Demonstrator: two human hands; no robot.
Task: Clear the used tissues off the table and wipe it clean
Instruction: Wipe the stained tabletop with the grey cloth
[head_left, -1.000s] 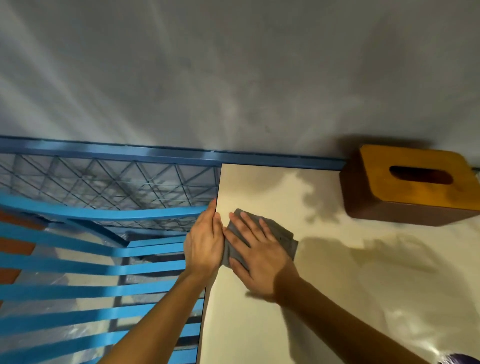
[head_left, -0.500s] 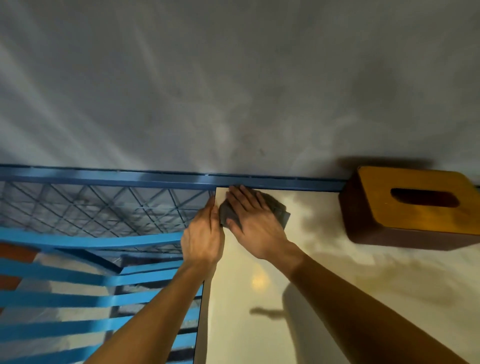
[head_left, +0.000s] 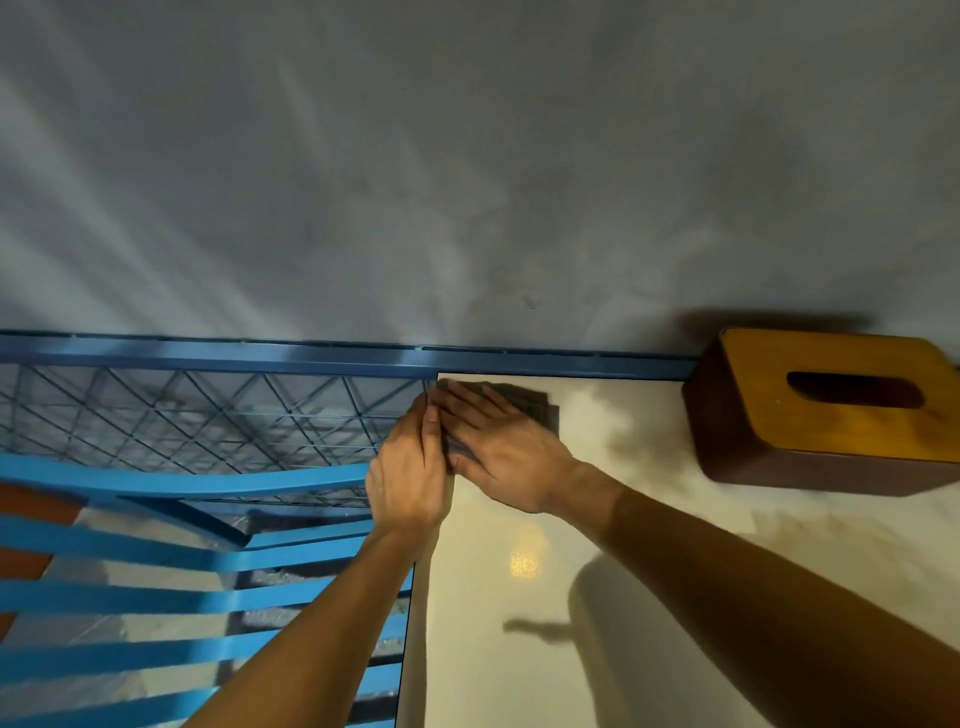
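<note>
A grey cloth (head_left: 535, 402) lies flat at the far left corner of the cream table (head_left: 519, 623). My right hand (head_left: 498, 447) presses on it with straight, spread fingers and covers most of it. My left hand (head_left: 408, 467) rests upright against the table's left edge, right beside the cloth, fingers straight and pointing away from me. No tissues are visible on the table.
A wooden tissue box (head_left: 826, 410) with a dark slot stands at the back right against the grey wall (head_left: 467, 182). Left of the table runs a blue metal frame (head_left: 208, 358) with wire mesh and blue slats (head_left: 156, 597).
My right hand has slid the cloth away from me along the left edge into the far corner. My left hand has followed it up the edge.
</note>
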